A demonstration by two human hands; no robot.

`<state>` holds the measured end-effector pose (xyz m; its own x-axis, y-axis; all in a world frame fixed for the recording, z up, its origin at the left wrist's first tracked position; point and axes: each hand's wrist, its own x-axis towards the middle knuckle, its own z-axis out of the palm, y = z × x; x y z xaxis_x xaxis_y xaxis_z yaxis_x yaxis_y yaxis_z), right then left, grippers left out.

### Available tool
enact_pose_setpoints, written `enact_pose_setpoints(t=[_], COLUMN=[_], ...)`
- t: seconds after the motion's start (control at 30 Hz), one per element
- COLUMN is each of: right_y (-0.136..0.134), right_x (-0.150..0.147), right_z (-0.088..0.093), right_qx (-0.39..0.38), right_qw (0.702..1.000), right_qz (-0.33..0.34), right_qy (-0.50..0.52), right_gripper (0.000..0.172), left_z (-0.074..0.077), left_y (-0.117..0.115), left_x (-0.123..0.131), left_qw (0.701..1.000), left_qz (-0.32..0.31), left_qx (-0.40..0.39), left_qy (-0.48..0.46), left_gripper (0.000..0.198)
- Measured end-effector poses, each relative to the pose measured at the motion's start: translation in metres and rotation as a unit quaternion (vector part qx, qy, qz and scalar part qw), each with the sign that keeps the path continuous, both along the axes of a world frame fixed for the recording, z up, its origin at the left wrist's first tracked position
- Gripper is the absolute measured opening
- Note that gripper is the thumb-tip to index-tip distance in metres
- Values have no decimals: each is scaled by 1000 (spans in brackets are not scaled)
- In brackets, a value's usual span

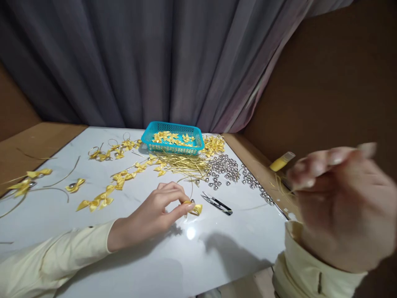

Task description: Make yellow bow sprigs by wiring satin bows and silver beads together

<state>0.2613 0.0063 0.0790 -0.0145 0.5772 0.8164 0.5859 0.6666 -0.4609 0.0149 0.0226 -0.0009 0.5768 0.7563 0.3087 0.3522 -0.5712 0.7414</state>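
Near the far edge of the white counter (248, 240), a blue basket (173, 149) with yellow bows (166, 136) inside. Just beside it, towards the far right corner, a bow heap (214, 145). Before the basket, a bundle of gold wires (186, 163); to the right of that, a heap of silver beads (225, 165), trailing off along the right edge. On the left half, a slanting row of bows (119, 179), with wired bows (29, 182) nearer the left edge. Beyond the far edge, a grey curtain (155, 62). Past the right edge, on brown board, a yellow tube (282, 161).

Closest in the way: black snips (218, 205), lying just right of the held bow, points towards the wires.

Left grip (167, 205): thumb and forefinger pinched on a yellow bow (196, 210), low over the middle of the counter, with a silver bead (192, 201) at the fingertips. Right grip (341, 203): raised beyond the right edge, close to the camera and blurred, fingers curled in; cannot tell whether clamped on anything.

Widest open room between the left grip and the near edge, bare but for shadows. Tighter towards the far side, among wires, bows and beads.
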Motion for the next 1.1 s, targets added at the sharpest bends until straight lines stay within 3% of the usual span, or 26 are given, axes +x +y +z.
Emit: enact_pose_setpoints(t=[0.07, 0.1, 0.2, 0.3, 0.43, 0.57, 0.8, 1.1], right_y=[-8, -13, -20, -20, -18, -19, -17, -7], right_x=[-6, -10, -26, -41, -46, -45, -41, -31], right_z=[-13, -22, -50, -69, -78, -77, -72, -66], right_qx=[-154, -218, -361, -407, -460, -497, -553, -598], right_qw=[968, 947, 914, 902, 869, 838, 793, 735], right_qz=[134, 151, 153, 144, 180, 220, 231, 301], right_qy=[148, 181, 102, 18, 8, 44, 108, 107], right_gripper=[24, 23, 29, 22, 21, 24, 32, 33], left_z=[1, 2, 4, 5, 6, 8, 16, 18], left_y=[-1, -1, -1, -2, -2, -1, 0, 0], left_x=[1, 1, 2, 3, 3, 4, 5, 3], left_qw=[1000, 1000, 1000, 1000, 999, 997, 983, 980], left_qz=[4, 4, 1, -12, -22, -20, -33, -78], left_qx=[-9, -11, -18, -27, -31, -70, -177, -168], left_qy=[1, 2, 5, 11, 15, 13, 31, 73], left_gripper=[20, 20, 18, 17, 16, 20, 25, 18])
